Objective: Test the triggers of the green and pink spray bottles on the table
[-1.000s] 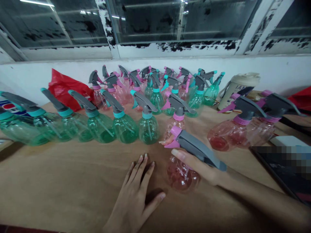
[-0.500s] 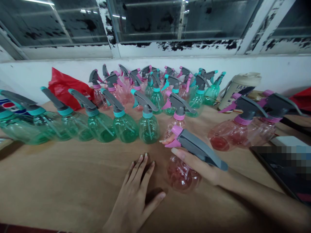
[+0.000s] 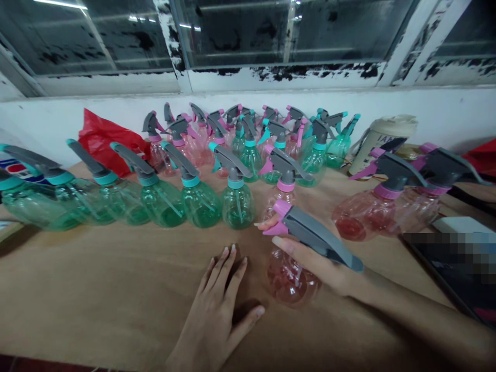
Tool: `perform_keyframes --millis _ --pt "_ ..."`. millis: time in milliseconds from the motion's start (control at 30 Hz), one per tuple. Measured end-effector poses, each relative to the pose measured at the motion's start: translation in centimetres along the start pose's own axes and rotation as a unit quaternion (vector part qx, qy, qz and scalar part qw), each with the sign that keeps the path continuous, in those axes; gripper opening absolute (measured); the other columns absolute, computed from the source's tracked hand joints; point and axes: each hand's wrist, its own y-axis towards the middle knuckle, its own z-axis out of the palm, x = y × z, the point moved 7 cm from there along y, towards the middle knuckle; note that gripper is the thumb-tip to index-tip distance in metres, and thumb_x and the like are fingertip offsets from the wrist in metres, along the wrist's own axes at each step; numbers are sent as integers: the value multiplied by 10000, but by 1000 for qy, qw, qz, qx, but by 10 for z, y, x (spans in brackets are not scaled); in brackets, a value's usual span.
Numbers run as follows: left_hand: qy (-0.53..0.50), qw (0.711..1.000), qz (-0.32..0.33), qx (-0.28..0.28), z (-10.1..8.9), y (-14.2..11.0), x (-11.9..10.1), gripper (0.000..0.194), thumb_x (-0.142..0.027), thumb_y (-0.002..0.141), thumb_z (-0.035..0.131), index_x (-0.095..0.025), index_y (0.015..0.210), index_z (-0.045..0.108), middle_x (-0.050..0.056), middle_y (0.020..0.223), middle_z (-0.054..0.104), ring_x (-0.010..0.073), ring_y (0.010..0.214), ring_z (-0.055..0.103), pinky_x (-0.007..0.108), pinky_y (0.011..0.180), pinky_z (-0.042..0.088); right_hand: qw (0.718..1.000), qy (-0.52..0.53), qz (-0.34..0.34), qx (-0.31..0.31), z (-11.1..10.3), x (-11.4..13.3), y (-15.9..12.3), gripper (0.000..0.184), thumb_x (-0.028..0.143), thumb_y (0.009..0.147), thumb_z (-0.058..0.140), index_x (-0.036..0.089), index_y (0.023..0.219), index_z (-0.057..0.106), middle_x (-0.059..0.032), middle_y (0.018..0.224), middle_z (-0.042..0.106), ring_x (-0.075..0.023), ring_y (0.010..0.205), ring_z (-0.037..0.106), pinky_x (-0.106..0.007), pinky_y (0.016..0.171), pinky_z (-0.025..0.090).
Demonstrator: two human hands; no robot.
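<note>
My right hand (image 3: 321, 263) is wrapped round the neck of a pink spray bottle (image 3: 292, 284) with a grey and pink trigger head. The bottle stands on the wooden table (image 3: 116, 289), and the hand hides its collar. To its left, my left hand (image 3: 217, 305) lies on the table with its fingers spread, holding nothing. Just behind the held bottle is another pink spray bottle (image 3: 284, 188), partly covered. A green spray bottle (image 3: 237, 206) stands beyond my left fingertips, at the right end of a row of several green ones.
Two pink spray bottles (image 3: 364, 217) stand at the right, near a dark-screened device (image 3: 449, 274). Several green and pink bottles crowd the back by the wall. A red bag (image 3: 110, 142) sits back left, a beige cylindrical container (image 3: 377, 144) back right.
</note>
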Motion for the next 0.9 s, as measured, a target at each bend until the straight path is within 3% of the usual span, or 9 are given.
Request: perform_keyframes --millis 367,567,700,833,900 --pt "-5 1000 -5 -2 -2 0 0 620 -456 897 535 -137 1399 361 155 1493 321 322 1352 320 506 1045 355 1000 8 -6 0 0 -1 -1 196 256 834 618 216 1021 661 -12 979 729 -161 776 687 -319 740 555" --pt "3 1000 -1 6 0 0 0 626 -439 901 532 -111 1403 351 171 1498 300 327 1361 296 516 1046 349 1000 -4 -20 2 0 0 -1 188 261 848 603 225 1023 663 -23 1023 722 -181 907 674 -345 821 537" --pt "-3 1000 -3 2 1 -1 1 648 -460 897 536 -126 1414 333 162 1493 315 324 1357 303 513 1047 347 1000 -11 -12 8 1 1 0 151 252 851 598 227 986 659 -14 954 714 -157 818 670 -311 748 540" --pt "-6 1000 -2 -2 0 -1 1 636 -455 900 533 -120 1408 346 167 1487 324 325 1354 308 513 1039 358 1000 -22 -3 -3 0 4 2 141 311 869 565 205 812 638 17 668 637 -124 583 601 -276 572 497" --pt "-6 1000 -1 -3 0 0 1 629 -448 901 532 -111 1402 356 171 1488 320 328 1356 303 517 1039 358 999 -39 1 -7 -1 5 3 187 327 873 554 205 746 614 23 628 609 -120 559 579 -275 561 480"
